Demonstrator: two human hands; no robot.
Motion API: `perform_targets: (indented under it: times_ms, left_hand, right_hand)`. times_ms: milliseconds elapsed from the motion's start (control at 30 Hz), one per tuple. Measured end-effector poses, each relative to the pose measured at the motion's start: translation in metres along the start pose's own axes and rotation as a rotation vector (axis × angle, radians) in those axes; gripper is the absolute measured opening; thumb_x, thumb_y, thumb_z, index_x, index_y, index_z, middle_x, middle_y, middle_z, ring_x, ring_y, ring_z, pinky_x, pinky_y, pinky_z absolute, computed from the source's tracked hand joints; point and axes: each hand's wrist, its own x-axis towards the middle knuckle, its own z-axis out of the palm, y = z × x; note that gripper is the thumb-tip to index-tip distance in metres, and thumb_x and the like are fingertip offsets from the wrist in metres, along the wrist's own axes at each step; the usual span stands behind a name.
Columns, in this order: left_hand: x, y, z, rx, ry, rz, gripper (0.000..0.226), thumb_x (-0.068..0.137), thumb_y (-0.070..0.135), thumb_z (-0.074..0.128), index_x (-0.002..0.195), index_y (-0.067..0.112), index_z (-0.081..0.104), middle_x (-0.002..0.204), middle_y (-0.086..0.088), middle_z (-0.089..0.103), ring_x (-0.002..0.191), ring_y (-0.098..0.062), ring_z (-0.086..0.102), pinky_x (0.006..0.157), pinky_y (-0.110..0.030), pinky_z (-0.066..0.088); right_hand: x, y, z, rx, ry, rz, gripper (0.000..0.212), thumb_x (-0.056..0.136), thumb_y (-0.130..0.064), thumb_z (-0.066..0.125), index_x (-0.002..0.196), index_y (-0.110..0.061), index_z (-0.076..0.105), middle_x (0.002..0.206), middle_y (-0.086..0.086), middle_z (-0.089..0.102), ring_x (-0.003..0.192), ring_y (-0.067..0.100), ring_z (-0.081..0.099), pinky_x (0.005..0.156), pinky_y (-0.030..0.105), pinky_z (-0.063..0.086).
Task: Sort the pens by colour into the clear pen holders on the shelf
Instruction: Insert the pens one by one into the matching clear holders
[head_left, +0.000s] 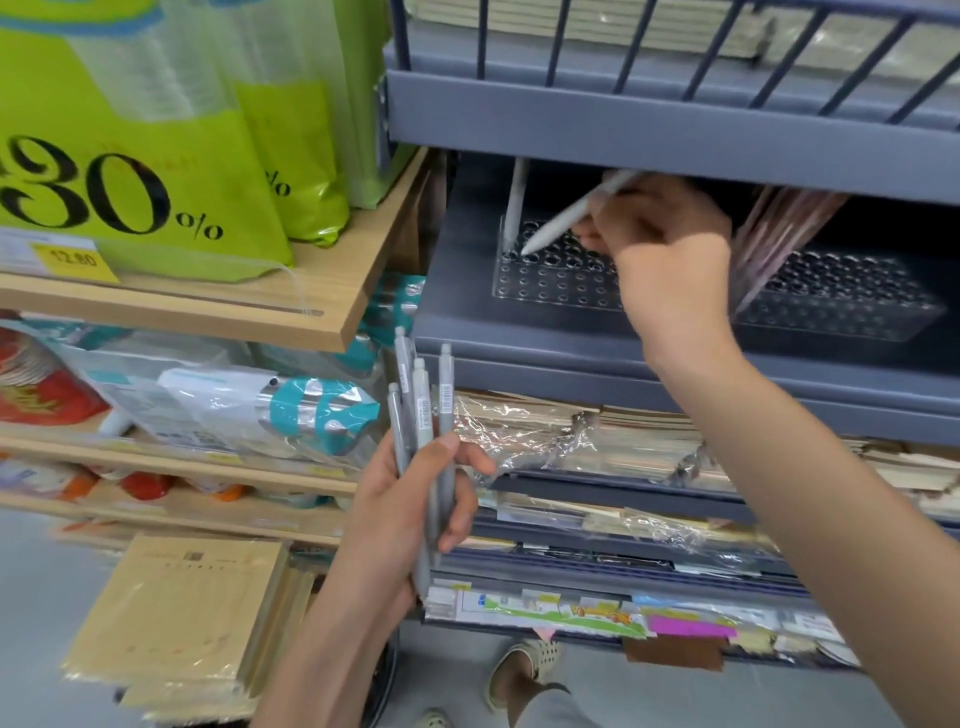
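The right hand (670, 249) pinches a slim white plastic pen (566, 223), tilted, its tip at the clear perforated pen holder (550, 293) on the grey shelf (519, 345). The left hand (410, 514) grips a bundle of grey pens (422, 410) below

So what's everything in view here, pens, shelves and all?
left pen holder: one, clear, on the grey shelf
right pen holder: one, clear, same shelf
standing pen: one, white, back-left corner of left pen holder
held pen: one, white, tip at left pen holder
pinkish pens: bunch, count unclear, leaning in right pen holder
grey pens: at least four, in left hand
green bags: at least two, on wooden shelf
wrapped notebooks: stacks, beige, lower shelves
tan pads: stack, bottom left
left hand: fingers curled round grey pens
right hand: fingers pinch held pen
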Motion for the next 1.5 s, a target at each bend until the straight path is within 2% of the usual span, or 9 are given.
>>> perform_targets:
  times_ms: [133,367,633,900,1100,1167,1300,1367,1500]
  left_hand:
    - [-0.002,-0.003,0.001,0.033,0.021,0.004,0.036,0.097,0.021,0.053,0.116,-0.009,0.047,0.073,-0.008,0.067,0.040,-0.016,0.045,0.036,-0.023,0.038]
    - [-0.002,-0.005,0.002,-0.001,0.018,-0.009,0.038,0.099,0.020,0.052,0.115,-0.015,0.049,0.070,-0.011,0.065,0.046,-0.020,0.055,0.041,-0.025,0.044]
    - [-0.002,-0.007,-0.005,-0.017,0.013,0.004,0.029,0.095,0.026,0.064,0.104,-0.001,0.057,0.091,-0.013,0.069,0.054,-0.021,0.060,0.043,-0.025,0.046]
    - [0.000,-0.006,-0.008,-0.011,0.020,0.011,0.023,0.096,0.022,0.063,0.102,0.001,0.057,0.084,-0.016,0.066,0.057,-0.025,0.063,0.045,-0.028,0.049]
    - [0.003,-0.002,-0.006,0.005,0.009,0.025,0.025,0.094,0.025,0.065,0.100,0.004,0.054,0.085,-0.014,0.069,0.058,-0.025,0.064,0.046,-0.029,0.050]
    - [0.005,-0.001,-0.006,0.008,0.009,0.026,0.023,0.094,0.025,0.065,0.098,0.005,0.054,0.085,-0.014,0.070,0.057,-0.025,0.064,0.045,-0.029,0.050]
    - [0.008,0.000,-0.006,0.005,0.003,0.021,0.021,0.092,0.027,0.066,0.094,0.008,0.057,0.086,-0.015,0.071,0.060,-0.028,0.067,0.047,-0.030,0.053]
    - [0.011,0.000,-0.003,0.004,-0.012,0.024,0.023,0.091,0.028,0.066,0.095,0.006,0.058,0.085,-0.016,0.071,0.061,-0.030,0.068,0.049,-0.030,0.054]
    - [0.015,-0.001,0.006,0.004,-0.057,0.020,0.038,0.086,0.033,0.067,0.104,0.001,0.057,0.089,-0.019,0.074,0.065,-0.032,0.072,0.053,-0.029,0.056]
  right_hand:
    - [0.017,0.008,0.016,-0.159,0.022,-0.035,0.012,0.083,-0.025,0.063,0.072,-0.030,0.060,0.083,0.000,0.073,0.083,0.025,0.071,0.084,0.049,0.055]
    - [0.033,0.014,0.035,-0.419,-0.061,-0.094,0.008,0.090,-0.029,0.063,0.091,-0.021,0.061,0.083,-0.006,0.070,0.098,0.030,0.065,0.094,0.043,0.049]
    - [0.038,0.015,0.048,-0.436,-0.111,-0.062,0.012,0.087,-0.028,0.067,0.083,-0.022,0.058,0.081,0.001,0.071,0.082,0.027,0.070,0.085,0.045,0.055]
    - [0.044,0.021,0.049,-0.467,-0.094,-0.040,0.020,0.085,-0.034,0.068,0.073,-0.029,0.054,0.072,-0.005,0.069,0.074,0.020,0.070,0.080,0.042,0.058]
    - [0.040,0.016,0.042,-0.407,-0.108,-0.006,0.016,0.085,-0.031,0.070,0.080,-0.024,0.057,0.076,0.002,0.073,0.078,0.023,0.072,0.089,0.044,0.054]
    - [0.026,0.011,0.034,-0.344,-0.094,-0.033,0.013,0.085,-0.030,0.070,0.078,-0.026,0.059,0.070,-0.001,0.071,0.067,0.018,0.071,0.085,0.044,0.055]
    - [-0.018,-0.001,0.014,-0.200,-0.351,0.016,0.007,0.083,-0.025,0.072,0.077,-0.023,0.071,0.070,-0.002,0.071,0.053,0.007,0.060,0.053,0.023,0.050]
    - [-0.034,0.000,0.007,-0.244,-0.552,0.033,0.006,0.083,-0.026,0.075,0.082,-0.020,0.075,0.071,-0.005,0.071,0.055,0.004,0.058,0.053,0.016,0.045]
    - [-0.045,0.005,-0.002,-0.211,-0.731,0.130,0.011,0.082,-0.019,0.077,0.090,-0.011,0.077,0.077,0.010,0.070,0.064,0.007,0.053,0.062,0.024,0.045]
